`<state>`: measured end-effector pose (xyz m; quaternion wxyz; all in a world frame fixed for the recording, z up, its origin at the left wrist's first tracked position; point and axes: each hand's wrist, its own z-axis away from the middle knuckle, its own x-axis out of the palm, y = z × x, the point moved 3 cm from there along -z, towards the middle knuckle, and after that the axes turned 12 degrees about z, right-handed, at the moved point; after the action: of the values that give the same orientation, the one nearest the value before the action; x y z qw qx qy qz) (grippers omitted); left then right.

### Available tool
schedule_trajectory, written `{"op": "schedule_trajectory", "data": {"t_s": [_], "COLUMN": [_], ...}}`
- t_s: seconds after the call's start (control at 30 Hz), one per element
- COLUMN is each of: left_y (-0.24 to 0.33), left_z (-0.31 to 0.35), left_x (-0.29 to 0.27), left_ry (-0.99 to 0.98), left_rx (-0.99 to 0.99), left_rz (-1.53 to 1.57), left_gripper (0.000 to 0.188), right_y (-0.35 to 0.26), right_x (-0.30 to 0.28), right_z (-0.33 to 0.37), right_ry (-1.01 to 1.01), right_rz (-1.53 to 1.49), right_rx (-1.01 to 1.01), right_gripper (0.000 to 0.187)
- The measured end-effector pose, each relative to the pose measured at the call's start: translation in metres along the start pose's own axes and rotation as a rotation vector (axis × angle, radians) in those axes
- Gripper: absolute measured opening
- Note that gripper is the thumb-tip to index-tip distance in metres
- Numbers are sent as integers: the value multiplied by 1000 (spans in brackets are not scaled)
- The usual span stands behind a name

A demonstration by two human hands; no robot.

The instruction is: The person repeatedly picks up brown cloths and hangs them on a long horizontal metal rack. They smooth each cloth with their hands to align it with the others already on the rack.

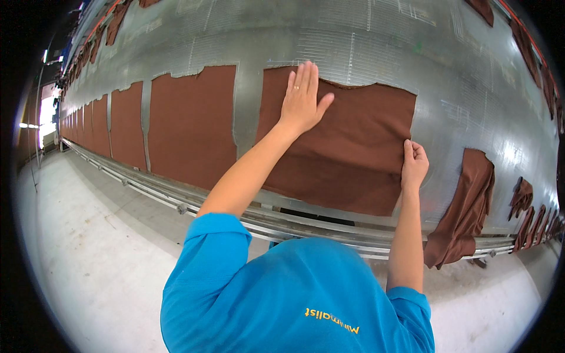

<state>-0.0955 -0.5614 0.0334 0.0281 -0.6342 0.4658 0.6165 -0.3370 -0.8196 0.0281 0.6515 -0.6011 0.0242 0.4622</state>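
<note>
A brown fabric panel [347,147] lies before me on the long grey table [250,88], with slight wrinkles across its middle and right side. My left hand [303,100] rests flat near the panel's upper left edge, fingers stretched out and thumb apart. At the right edge, my right hand [415,162] pinches the fabric between thumb and fingers. The panel's lower edge reaches close to the table's near rail.
Left of it, another flat brown panel [191,123] begins a row of several more. To the right, a bunched brown piece [468,200] hangs over the near metal rail [318,234]. Crumpled brown pieces [521,197] lie farther right, others along the far edge. A pale floor [100,235] shows below.
</note>
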Motion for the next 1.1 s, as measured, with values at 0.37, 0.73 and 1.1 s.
{"op": "schedule_trajectory", "data": {"t_s": [0.37,0.73,1.1], "left_y": [-65,-65,-43], "left_z": [-44,-66,-32], "left_x": [-42,-26,-25], "left_ry": [46,-132,100], "left_rx": [78,105,21], "left_rz": [132,64,-77], "left_gripper": [17,15,66], "right_y": [0,-2,-4], "right_x": [1,0,1], "right_z": [1,1,4], "right_ry": [-20,6,13], "right_rz": [-30,-16,-14], "right_rx": [11,26,26], "right_gripper": [25,25,24]}}
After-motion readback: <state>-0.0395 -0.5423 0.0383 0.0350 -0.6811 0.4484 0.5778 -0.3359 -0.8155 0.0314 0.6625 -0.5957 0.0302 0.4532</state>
